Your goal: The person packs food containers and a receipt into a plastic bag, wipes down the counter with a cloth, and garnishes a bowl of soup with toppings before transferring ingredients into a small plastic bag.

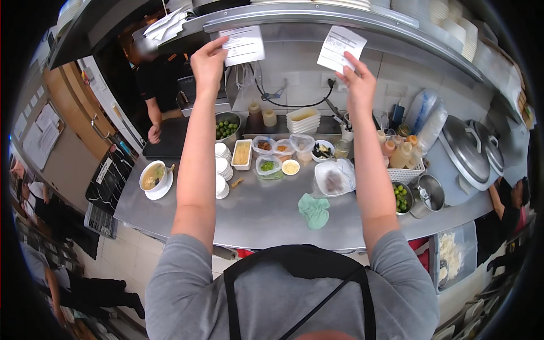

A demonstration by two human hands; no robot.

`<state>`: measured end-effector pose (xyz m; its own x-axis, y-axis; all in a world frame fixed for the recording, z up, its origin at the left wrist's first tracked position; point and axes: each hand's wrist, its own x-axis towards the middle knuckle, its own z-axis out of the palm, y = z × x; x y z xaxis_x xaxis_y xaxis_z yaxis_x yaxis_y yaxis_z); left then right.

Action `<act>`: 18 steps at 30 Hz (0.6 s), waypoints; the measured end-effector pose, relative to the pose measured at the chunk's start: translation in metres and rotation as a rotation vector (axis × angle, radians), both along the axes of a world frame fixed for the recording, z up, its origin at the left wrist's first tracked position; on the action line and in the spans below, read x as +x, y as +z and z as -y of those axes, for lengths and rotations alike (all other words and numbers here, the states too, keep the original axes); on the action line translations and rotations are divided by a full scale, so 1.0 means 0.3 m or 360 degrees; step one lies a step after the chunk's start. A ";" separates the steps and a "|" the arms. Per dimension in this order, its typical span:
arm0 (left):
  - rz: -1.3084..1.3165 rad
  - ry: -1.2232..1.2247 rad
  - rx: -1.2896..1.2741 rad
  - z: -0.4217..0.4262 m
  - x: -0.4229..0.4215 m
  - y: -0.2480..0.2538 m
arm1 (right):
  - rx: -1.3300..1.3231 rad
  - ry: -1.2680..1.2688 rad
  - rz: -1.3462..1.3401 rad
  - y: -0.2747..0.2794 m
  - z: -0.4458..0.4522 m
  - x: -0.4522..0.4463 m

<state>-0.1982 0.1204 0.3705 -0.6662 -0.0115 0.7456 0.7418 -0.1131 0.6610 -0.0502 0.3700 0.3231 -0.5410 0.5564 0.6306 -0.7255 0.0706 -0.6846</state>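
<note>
Both my arms reach up and forward over the steel counter (260, 218). My left hand (208, 63) pinches a white printed order slip (246, 45) by its left edge, just below the overhead shelf. My right hand (359, 82) grips a second order slip (340, 48) at its lower right corner; this one hangs tilted, with lines of print near its top. The print on both is too small to read. Below, between my forearms, lie a crumpled green cloth (314, 211) and a clear plastic bag (334, 178) with something dark inside.
A bowl of soup (153, 175) on a saucer stands at the counter's left. Stacked white saucers (222, 168), bagged toppings, limes (228, 127), sauce bottles (401, 154) and lidded pots (464, 150) line the counter. A steel shelf (340, 12) runs overhead. Other people stand left and right.
</note>
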 end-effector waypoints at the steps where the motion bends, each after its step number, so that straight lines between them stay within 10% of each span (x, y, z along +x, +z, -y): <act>1: 0.0005 0.0068 0.0012 0.027 -0.006 -0.006 | -0.0108 0.0018 -0.0018 -0.022 0.030 -0.005; 9: -0.0194 0.0309 -0.0155 0.026 -0.012 0.032 | 0.0466 0.0365 0.0141 0.010 0.325 -0.128; 18: -0.0278 0.0118 -0.0316 0.169 0.076 -0.127 | 0.0594 -0.0282 -0.0156 0.087 0.257 -0.193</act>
